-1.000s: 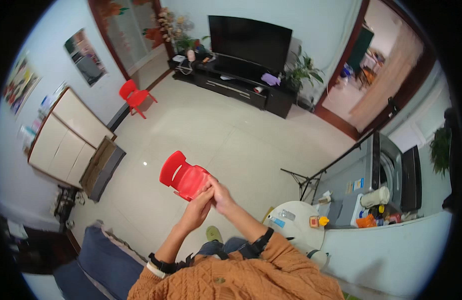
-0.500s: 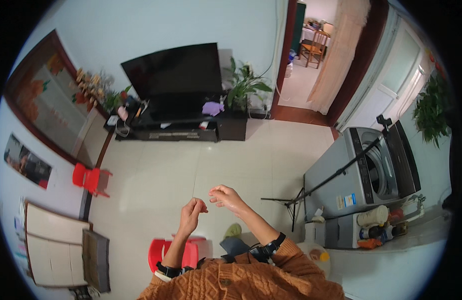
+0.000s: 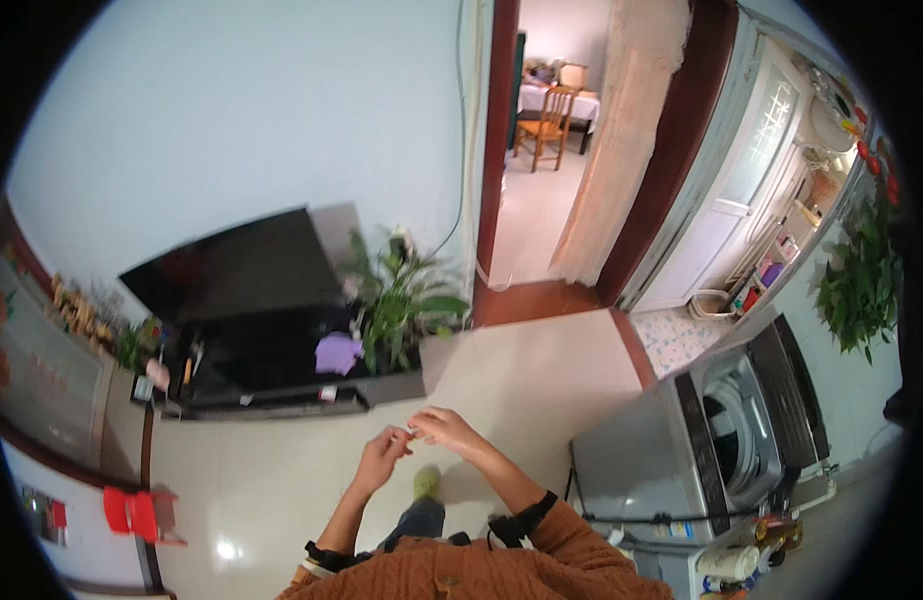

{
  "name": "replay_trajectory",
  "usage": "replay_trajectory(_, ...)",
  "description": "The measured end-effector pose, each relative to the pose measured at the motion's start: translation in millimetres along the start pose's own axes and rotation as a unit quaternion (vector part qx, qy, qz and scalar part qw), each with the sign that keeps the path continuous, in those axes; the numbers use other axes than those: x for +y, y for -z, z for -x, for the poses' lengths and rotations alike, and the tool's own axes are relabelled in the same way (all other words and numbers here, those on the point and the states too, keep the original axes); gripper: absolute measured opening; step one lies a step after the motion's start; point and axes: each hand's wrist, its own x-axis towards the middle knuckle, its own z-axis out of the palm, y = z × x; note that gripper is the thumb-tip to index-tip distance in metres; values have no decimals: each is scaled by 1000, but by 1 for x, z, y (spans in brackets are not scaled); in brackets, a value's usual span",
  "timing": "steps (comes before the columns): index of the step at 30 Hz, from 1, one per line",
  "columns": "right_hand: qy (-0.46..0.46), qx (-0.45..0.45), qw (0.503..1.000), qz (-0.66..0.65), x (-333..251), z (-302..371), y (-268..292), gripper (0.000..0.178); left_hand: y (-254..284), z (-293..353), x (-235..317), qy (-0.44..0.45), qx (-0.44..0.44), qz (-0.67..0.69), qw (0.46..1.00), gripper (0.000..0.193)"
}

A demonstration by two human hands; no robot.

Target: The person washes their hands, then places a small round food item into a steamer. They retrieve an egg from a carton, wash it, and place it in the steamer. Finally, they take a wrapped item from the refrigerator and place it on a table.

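Note:
In front of my body, my left hand (image 3: 383, 457) and my right hand (image 3: 447, 429) are held up close together, fingertips almost meeting. Both have curled fingers in a pinch. Whether something small sits between the fingertips is too fine to make out. Below them, one of my feet shows in a yellow-green shoe (image 3: 426, 482) on the pale tiled floor. No furniture is within touch of either hand; the nearest piece is the black TV stand (image 3: 271, 412) beyond them.
A dark television (image 3: 231, 270), a purple cloth (image 3: 338, 353) and a potted plant (image 3: 401, 300) stand ahead to the left. A doorway with a beige curtain (image 3: 626, 140) lies ahead. At right is a grey washing machine (image 3: 636, 465) with its lid up; a red chair (image 3: 131, 514) is far left.
The view has swung right and forward, so the television stand is nearer and the doorways show more fully. My hands have come closer together. The red chair beside me has left the view.

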Motion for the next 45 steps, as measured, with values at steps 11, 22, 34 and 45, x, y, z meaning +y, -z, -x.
replay_trajectory(11, 31, 268, 959, -87, -131, -104, 325, 32, -121, -431, 62, 17, -236, -36, 971, 26)
replay_trajectory(22, 76, 293, 952, -43, -274, -279, 683, 27, -301, -806, 116, 77, -306, 21, 949, 27)
replay_trajectory(34, 84, 334, 936, -65, -382, -532, 1044, 38, -415, -1231, 115, 49, -219, 67, 972, 26)
replay_trajectory(45, 149, 660, 706, -208, -426, -604, 1364, 25, -497, -1553, 152, 122, -269, 79, 952, 20)
